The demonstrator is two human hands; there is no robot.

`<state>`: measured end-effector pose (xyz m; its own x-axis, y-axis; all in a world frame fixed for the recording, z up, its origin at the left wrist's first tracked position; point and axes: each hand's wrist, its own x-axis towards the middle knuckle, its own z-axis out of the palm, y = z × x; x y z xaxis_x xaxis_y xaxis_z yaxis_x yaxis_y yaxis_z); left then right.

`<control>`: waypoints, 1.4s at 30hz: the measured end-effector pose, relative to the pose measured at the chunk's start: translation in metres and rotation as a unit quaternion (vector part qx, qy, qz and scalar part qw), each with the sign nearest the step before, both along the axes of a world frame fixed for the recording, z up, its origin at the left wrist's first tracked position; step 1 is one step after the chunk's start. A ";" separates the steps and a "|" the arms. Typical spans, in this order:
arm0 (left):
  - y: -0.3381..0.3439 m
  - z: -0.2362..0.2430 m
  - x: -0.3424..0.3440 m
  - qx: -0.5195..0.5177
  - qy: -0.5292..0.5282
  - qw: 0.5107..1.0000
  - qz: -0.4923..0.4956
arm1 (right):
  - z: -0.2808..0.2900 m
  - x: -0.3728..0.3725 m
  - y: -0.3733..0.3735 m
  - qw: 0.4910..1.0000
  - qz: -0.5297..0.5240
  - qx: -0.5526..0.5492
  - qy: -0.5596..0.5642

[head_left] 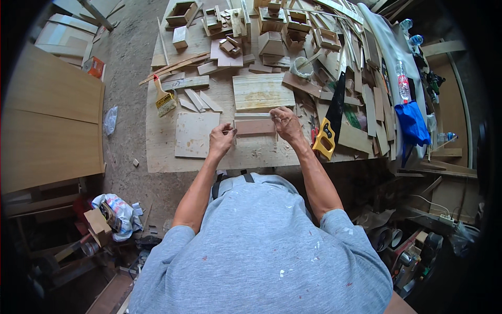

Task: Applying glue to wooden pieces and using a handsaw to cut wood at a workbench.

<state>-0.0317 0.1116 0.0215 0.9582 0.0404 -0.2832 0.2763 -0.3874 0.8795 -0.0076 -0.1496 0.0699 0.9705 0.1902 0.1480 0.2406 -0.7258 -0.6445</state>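
Note:
Near the front edge of the workbench [164, 166], a reddish-brown wooden board [255, 127] lies between my two hands, with a pale thin wooden strip [253, 115] along its far side. My left hand [222, 139] is closed in a pinch at the board's left end, on a thin wooden piece [235, 129] there. At the right end, my right hand [287, 124] has its fingers closed over the strip's end; its palm side is hidden. Just beyond lies a larger pale board [264, 92] with a yellowish stain. A square pale board [196, 135] is beside my left hand.
A yellow-handled handsaw [329, 131] lies right of my right hand. A paintbrush [165, 99] rests at left. Small wooden boxes [272, 44], a white tub [302, 67] and offcuts crowd the far side. A water bottle [402, 83] and blue bag [412, 123] are at right.

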 end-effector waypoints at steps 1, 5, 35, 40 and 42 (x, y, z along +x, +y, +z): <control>-0.003 -0.001 -0.001 -0.014 0.016 1.000 0.004 | -0.002 0.002 0.001 1.000 0.000 -0.004 0.014; -0.007 -0.007 -0.001 -0.014 0.006 1.000 0.010 | -0.006 0.004 0.003 0.999 -0.002 -0.010 0.032; 0.000 -0.006 0.011 -0.009 0.034 0.999 -0.028 | -0.020 0.011 0.003 0.998 0.006 -0.064 0.025; -0.001 0.004 0.012 -0.040 0.045 0.997 -0.041 | -0.022 0.013 0.001 0.997 0.005 -0.065 0.048; 0.000 0.005 0.014 -0.045 0.045 0.997 -0.045 | -0.022 0.014 0.001 0.997 0.007 -0.064 0.049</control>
<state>-0.0174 0.1117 0.0269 0.9269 -0.0749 -0.3677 0.3240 -0.3348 0.8848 0.0062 -0.1483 0.0479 0.9761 0.2157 0.0258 0.1919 -0.8003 -0.5680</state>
